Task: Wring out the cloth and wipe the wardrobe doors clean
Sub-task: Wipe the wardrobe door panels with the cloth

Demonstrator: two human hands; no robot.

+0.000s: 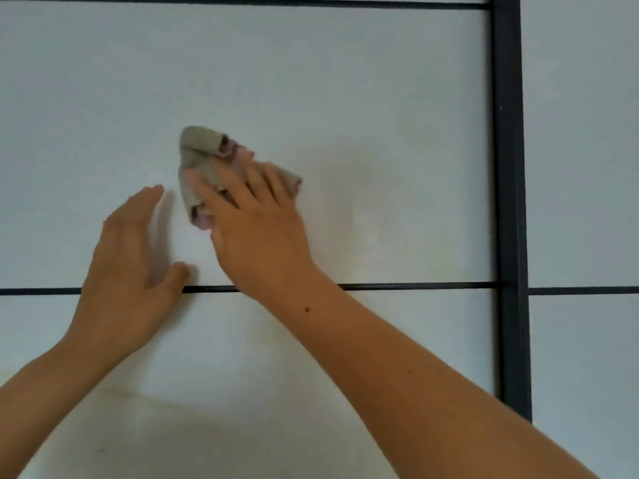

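Head view: right hand [256, 216] presses crumpled cloth [202, 157] flat-fingered against wardrobe door [380, 98] at frame centre, wiping. Left hand [131, 257], open and empty, rests on the panel, likely bracing it.

No text, label, brand, number or sign can be read on the wardrobe door [345, 98] or the cloth [198, 146].
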